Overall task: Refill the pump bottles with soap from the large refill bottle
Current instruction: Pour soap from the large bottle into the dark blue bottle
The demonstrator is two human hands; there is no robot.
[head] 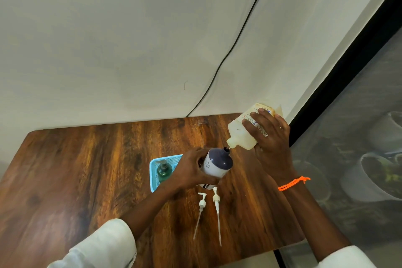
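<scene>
The right hand [269, 135] is wrapped around the large refill bottle [250, 128], holding it tipped steeply with its nozzle down and to the left, over the table's [87, 169] far right corner. The nozzle meets the open neck of a white pump bottle with a dark top [217, 164], which the left hand [191, 169] grips around the body, tilted toward the refill bottle. The refill bottle holds pale yellowish soap. Just left of the left hand, a green pump bottle [164, 172] stands in a light blue tray [153, 178]. Two white pump heads [210, 209] with long tubes lie on the table near the front edge, below the held bottle.
</scene>
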